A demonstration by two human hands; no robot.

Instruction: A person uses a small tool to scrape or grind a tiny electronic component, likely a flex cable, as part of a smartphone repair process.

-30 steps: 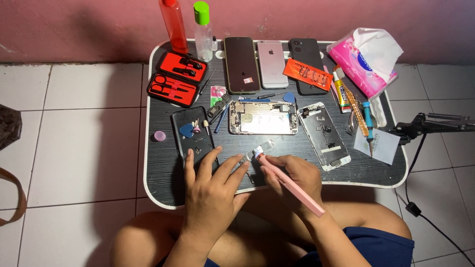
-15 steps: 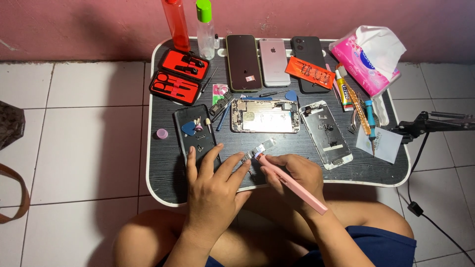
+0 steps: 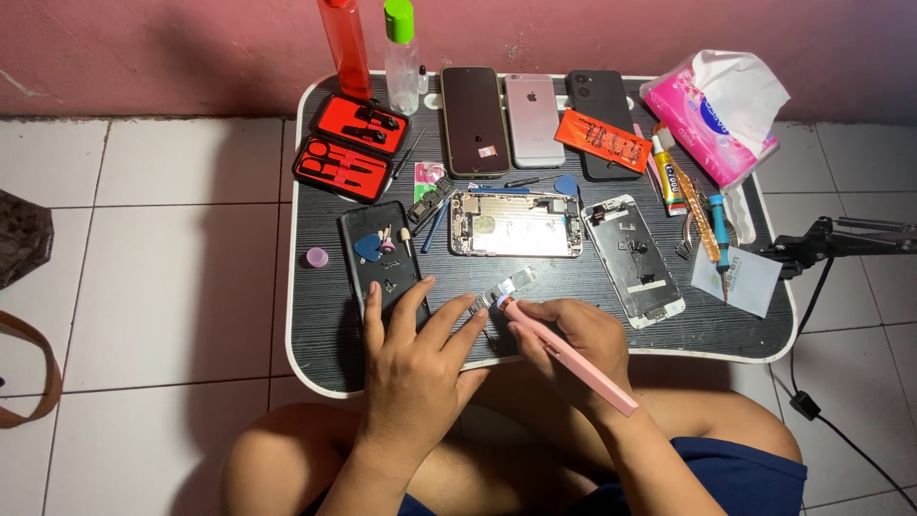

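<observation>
while both hands work at the near edge of the bench (image 3: 325, 315), the job looks to be in its middle stretch
landmark: the opened phone chassis (image 3: 516, 224) at the middle of the bench; every place below is told from it
left hand (image 3: 417, 363): spread flat on the bench, nearer the person than the chassis and a little to its left; fingers pin down one end of a small flex part (image 3: 503, 290), nothing gripped in the palm
right hand (image 3: 573, 339): closed round a pink pen-shaped tool (image 3: 570, 357), its tip meeting the flex part just in front of the chassis
flex part: lies on the bench between the two hands, apart from the chassis
done, by the look of it: chassis is open with its insides bare; a screen frame (image 3: 635, 258) lies to its right; a dark back cover (image 3: 382, 258) to its left holds small picks and bits
left, as a judgement: flex part is not yet in any phone, and chassis and screen frame lie apart, so fitting and closing remain
untouched: three whole phones (image 3: 533, 119) lie beyond the chassis, with a red tool case (image 3: 349, 148) open to the far left
</observation>
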